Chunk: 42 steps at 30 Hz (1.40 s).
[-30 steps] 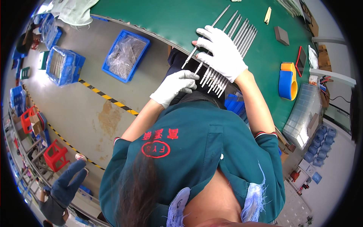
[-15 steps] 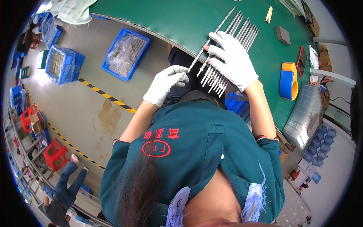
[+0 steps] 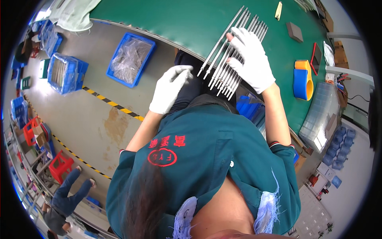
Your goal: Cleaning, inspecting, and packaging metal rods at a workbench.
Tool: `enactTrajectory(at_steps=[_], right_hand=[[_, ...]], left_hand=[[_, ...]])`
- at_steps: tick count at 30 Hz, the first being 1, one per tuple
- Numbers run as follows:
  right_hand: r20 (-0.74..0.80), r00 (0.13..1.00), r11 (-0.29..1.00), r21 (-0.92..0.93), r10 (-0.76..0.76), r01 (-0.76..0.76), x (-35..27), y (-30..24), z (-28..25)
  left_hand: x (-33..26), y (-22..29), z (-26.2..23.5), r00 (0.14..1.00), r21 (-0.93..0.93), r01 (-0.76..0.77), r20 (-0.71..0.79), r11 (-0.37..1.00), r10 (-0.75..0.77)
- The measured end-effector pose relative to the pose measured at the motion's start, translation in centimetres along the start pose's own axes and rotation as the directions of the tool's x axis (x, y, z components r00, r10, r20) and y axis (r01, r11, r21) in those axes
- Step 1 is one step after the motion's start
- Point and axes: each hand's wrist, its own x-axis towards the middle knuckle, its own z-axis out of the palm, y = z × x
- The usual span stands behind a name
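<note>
Several thin silvery metal rods (image 3: 223, 76) lie side by side on the green tabletop, their near ends sticking out past its edge above my lap. My right hand (image 3: 254, 63), in a white glove with some fingertips bare, is over the rods with its fingers apart; the palm hides part of them. Whether it presses on them I cannot tell. To the left of the rods' near ends, my left hand (image 3: 169, 89) is in the air, also white-gloved. Its fingers are bent with a gap at the thumb, and nothing shows between them. The leftmost rod (image 3: 220, 43) lies slightly apart from the bundle.
On the green table (image 3: 171, 18) are a grey block (image 3: 295, 32), a yellow-handled tool (image 3: 278, 10) and a blue-and-yellow tape-like ring (image 3: 303, 81). A blue crate (image 3: 129, 59) of plastic-covered rods stands on the floor at left. A person (image 3: 65, 199) is at lower left.
My left hand has let go of the leftmost rod's end and moved slightly up and left. That rod now lies alongside the others. My right hand has shifted a little right, fingers off that rod.
</note>
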Motion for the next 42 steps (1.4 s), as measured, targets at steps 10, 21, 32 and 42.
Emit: enactTrajectory(at_steps=[10,21,32,42], right_hand=[[0.013,0.999,0.974,-0.226,0.029,-0.025,-0.9,3.3,2.6],[-0.05,0.998,0.999,-0.032,0.038,-0.039,1.8,4.9,2.0],[-0.234,0.971,0.997,0.075,0.04,-0.023,-0.4,7.1,2.3],[-0.253,0.933,0.951,0.238,0.257,-0.197,-2.7,5.7,2.4]], left_hand=[[3.6,3.0,2.5,0.564,0.622,-0.783,0.705,0.007,0.43],[5.5,3.8,4.7,0.497,0.528,-0.849,0.776,0.031,0.388],[5.6,5.9,5.5,0.67,0.71,-0.704,0.65,0.029,0.359],[7.6,5.8,7.0,0.734,0.793,-0.596,0.475,0.125,0.485]])
